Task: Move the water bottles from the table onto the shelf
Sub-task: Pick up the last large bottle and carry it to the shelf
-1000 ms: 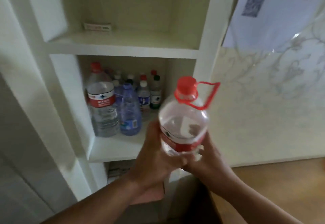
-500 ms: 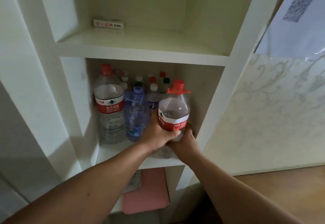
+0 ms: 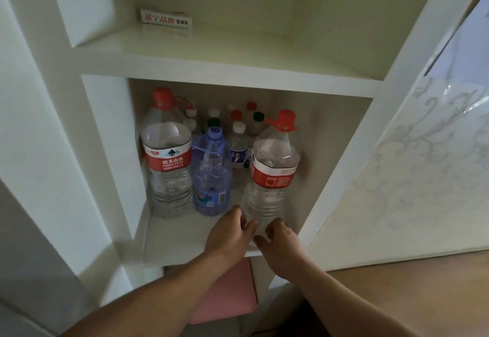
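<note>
A large clear water bottle (image 3: 274,156) with a red cap, red carry ring and red label stands upright at the right side of the middle shelf (image 3: 174,233). My left hand (image 3: 229,232) curls against the left of its base. My right hand (image 3: 279,240) curls against the front right of the base. Both touch the bottle low down. A matching large red-label bottle (image 3: 166,162) stands at the left of the same compartment, with a blue-tinted bottle (image 3: 211,177) between the two. Several small bottles (image 3: 238,148) crowd the back.
The white shelf unit has an upper compartment holding only a small printed card (image 3: 166,18). A pink flat object (image 3: 225,291) lies in the compartment below. A patterned pale wall (image 3: 410,164) is to the right, with a wooden surface (image 3: 423,297) below it.
The bottle went from being held up in front of the shelf into the compartment, and now stands on the board. My hands have slid from its middle down to its base.
</note>
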`<state>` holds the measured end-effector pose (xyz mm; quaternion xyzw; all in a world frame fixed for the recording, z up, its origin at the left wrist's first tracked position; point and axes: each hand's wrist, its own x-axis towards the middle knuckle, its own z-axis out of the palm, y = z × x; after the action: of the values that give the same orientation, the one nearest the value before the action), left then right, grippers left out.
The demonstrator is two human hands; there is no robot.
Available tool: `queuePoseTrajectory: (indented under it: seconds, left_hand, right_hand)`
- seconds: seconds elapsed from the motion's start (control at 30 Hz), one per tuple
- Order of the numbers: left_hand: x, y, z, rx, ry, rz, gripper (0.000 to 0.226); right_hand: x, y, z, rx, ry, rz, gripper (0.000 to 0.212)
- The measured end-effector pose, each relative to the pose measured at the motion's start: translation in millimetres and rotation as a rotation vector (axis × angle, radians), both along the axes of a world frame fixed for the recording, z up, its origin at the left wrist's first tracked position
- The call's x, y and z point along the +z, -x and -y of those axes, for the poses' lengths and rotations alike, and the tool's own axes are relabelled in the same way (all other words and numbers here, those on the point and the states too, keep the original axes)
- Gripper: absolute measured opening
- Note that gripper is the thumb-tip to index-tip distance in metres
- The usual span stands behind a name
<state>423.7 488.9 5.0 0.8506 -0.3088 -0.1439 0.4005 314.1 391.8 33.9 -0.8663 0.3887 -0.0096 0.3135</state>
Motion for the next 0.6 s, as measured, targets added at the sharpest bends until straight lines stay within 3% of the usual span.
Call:
queuePoseTrajectory:
  seconds: [0.13,0.27,0.47,0.6]
  left_hand:
    - [-14,-6,17,0.005,0.028,-0.097,0.029]
    - [-26,-14,28,0.042,0.069,-0.096,0.028]
    - [-33,-29,50,0.043,0.036,-0.02,0.024]
    - [-35,-37,67,0.078,-0.019,0.004,0.014]
  right_hand:
    - [-12,-14,-3,0.006,0.019,0.036,0.02]
    - [-20,-27,3,-0.015,0.046,0.066,0.024]
    - [-29,-43,26,-0.023,0.053,0.054,0.041]
    - [-32,-56,45,0.025,-0.013,0.022,0.071]
